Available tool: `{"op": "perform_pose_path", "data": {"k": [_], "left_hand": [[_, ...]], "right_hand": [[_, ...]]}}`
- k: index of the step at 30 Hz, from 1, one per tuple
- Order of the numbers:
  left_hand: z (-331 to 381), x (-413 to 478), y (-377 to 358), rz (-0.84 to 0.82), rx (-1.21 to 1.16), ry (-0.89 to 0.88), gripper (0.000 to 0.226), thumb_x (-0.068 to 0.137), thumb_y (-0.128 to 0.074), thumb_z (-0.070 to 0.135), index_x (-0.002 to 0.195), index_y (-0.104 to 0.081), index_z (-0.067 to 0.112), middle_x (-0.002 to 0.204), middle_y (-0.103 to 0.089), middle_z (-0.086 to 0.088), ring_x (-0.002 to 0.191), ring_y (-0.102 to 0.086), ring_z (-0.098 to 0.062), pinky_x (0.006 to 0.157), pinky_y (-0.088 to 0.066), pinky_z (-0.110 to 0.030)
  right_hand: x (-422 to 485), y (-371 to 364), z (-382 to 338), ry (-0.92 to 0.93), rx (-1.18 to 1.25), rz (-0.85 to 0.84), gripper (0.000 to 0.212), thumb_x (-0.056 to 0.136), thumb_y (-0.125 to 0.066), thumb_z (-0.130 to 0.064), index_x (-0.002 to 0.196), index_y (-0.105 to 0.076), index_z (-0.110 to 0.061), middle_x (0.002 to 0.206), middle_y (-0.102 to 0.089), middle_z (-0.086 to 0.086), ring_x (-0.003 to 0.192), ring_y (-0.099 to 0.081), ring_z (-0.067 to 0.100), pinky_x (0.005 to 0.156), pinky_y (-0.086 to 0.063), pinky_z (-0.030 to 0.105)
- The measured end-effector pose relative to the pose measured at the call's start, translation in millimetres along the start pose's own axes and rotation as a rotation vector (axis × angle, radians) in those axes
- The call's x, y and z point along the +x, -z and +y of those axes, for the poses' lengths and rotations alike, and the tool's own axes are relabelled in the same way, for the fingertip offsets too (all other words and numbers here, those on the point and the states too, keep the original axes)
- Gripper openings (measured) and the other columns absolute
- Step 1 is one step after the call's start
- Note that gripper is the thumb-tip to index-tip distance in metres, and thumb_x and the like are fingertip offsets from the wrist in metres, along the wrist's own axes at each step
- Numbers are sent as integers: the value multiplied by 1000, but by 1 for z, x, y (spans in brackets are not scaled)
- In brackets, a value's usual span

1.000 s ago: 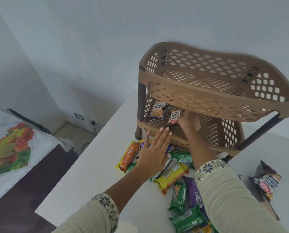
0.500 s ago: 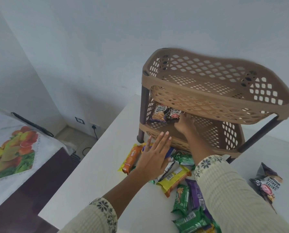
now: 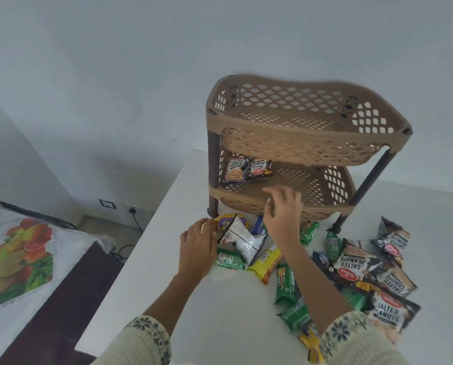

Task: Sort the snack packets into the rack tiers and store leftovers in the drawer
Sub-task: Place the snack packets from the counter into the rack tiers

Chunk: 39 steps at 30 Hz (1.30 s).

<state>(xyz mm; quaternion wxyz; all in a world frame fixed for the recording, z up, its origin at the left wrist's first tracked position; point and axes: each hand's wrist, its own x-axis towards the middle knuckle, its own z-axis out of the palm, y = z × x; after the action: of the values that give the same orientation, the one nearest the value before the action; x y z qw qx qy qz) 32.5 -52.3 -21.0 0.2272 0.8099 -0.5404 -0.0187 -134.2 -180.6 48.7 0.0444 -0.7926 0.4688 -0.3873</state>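
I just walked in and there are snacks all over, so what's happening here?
A person is sorting snack packets into a two-tier rack on a white table. Two salted peanut packets lie in the lower tier; the upper tier looks empty. The right hand hovers empty before the lower tier. The left hand touches the pile of loose packets by the rack's foot; whether it grips one is unclear.

White table (image 3: 220, 306), two-tier rack (image 3: 299, 135) standing on it, snack packets (image 3: 352, 262) scattered beside.
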Motion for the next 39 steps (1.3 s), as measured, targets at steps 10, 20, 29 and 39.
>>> {"op": "perform_pose_path", "data": {"k": [10, 20, 29, 39], "left_hand": [[-17, -14, 0, -159, -109, 274, 61, 95, -43, 50, 144, -38, 13, 139, -47, -12, 123, -47, -30, 98, -39, -45], [-14, 4, 1, -308, -274, 413, 56, 89, -58, 39, 135, -45, 11, 124, -57, -14, 116, -53, -32, 93, -47, -42], [-2, -4, 30, -21, -400, 272, 50, 74, -68, 42, 122, -59, 26, 100, -60, 3, 95, -60, -21, 75, -55, -42], [55, 7, 101, 409, -691, -191, 53, 78, -71, 41, 127, -54, 28, 109, -57, 9, 97, -59, -11, 66, -57, -32]], "right_hand": [[-71, -22, -19, -89, -111, -433, 44, 86, -62, -38, 125, -58, -18, 118, -58, 5, 112, -48, 29, 89, -45, 42], [-100, -27, -17, -196, -242, -559, 55, 91, -54, -46, 139, -43, -21, 138, -53, 5, 134, -35, 27, 107, -31, 48], [-98, -1, -25, -177, 24, -71, 49, 82, -60, -38, 120, -60, -7, 104, -66, 8, 100, -57, 32, 84, -50, 46], [-27, 62, -61, -73, 431, 272, 48, 89, -60, -44, 129, -49, -21, 111, -56, -7, 103, -54, 16, 84, -48, 33]]}}
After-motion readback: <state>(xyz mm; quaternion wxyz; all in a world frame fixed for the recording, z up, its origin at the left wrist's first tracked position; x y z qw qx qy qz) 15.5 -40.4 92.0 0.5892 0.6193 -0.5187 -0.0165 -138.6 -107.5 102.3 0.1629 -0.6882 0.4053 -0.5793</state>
